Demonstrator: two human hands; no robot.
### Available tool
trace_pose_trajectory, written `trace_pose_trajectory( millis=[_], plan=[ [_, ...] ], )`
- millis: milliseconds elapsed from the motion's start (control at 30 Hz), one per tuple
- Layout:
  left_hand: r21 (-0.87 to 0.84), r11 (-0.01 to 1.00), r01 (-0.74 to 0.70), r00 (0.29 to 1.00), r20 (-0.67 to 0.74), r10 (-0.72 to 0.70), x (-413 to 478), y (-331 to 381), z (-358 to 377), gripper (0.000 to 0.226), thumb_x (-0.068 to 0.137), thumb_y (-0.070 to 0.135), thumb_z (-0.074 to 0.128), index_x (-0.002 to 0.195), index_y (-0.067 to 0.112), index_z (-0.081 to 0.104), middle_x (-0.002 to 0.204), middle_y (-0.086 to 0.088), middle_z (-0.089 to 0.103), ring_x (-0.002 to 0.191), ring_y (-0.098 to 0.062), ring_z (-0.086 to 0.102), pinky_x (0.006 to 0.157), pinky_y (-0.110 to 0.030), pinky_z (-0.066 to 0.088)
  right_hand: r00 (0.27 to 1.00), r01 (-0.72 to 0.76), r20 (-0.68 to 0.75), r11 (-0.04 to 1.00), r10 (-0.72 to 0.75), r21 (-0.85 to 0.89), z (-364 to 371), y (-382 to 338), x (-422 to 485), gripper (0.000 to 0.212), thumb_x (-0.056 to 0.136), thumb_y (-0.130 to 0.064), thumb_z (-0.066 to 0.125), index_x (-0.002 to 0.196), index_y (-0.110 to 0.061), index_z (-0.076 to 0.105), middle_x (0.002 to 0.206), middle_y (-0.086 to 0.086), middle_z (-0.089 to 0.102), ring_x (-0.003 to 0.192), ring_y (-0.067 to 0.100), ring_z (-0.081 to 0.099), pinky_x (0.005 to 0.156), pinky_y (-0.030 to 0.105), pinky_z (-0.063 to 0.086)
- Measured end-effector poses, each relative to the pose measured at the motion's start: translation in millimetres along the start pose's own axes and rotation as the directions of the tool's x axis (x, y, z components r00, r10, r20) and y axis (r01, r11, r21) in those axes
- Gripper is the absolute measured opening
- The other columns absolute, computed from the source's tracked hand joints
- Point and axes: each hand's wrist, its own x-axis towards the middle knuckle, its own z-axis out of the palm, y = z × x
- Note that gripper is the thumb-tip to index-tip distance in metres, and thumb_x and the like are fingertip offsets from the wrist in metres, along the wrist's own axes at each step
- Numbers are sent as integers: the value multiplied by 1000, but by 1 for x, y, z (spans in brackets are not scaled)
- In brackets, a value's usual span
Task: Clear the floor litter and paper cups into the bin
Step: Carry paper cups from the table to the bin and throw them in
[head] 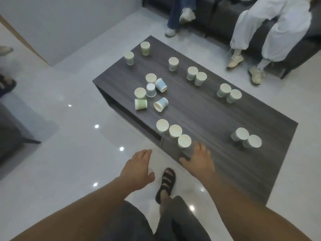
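Observation:
Several paper cups stand or lie on a dark wooden coffee table (217,122). A row of three upright cups sits at the near edge, the closest one (184,141) just left of my right hand (199,159). My right hand reaches over the table's near edge with fingers spread and holds nothing. Over the floor, left of the table, my left hand (139,169) hovers open and empty. A cluster in the table's middle has tipped cups, one green (140,104) and one blue (160,104). No bin is in view.
Two seated people's legs and shoes (234,60) are at the far side on a dark sofa (304,46). My sandalled foot (165,185) stands on the glossy white tile floor by the table. Another dark seat (10,133) is at the left.

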Motion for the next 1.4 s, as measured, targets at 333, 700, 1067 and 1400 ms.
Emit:
trace_pose_trajectory(
  millis=[333,700,1067,1400],
  plan=[
    [-183,980,78,994,94,-61,150,-2,93,90,81,41,66,151,23,13,155,2,23,140,-18,24,113,-32,27,995,-5,96,999,9,-39,94,23,158,104,74,-56,70,151,-19,11,153,5,21,135,31,30,102,45,39],
    [-382,924,29,996,85,4,158,-14,117,95,73,41,75,150,23,21,151,4,33,137,-13,28,109,-26,25,980,7,182,938,-75,348,118,5,96,91,75,-61,69,148,-26,27,146,-4,38,129,14,43,95,24,38],
    [-498,867,-4,1000,-11,-2,149,-34,109,69,64,42,68,127,38,39,113,12,46,105,-8,47,86,-33,49,916,177,248,873,-315,455,89,-10,112,70,88,-61,42,148,-26,36,144,-8,47,129,10,45,101,23,35],
    [-491,846,208,971,1,-238,139,-56,97,117,68,28,81,141,54,-7,131,5,42,114,-15,45,101,-41,45,977,160,149,986,-152,-38,92,-28,198,88,80,-39,72,150,-21,22,152,6,25,134,30,34,101,42,40]
  ],
)
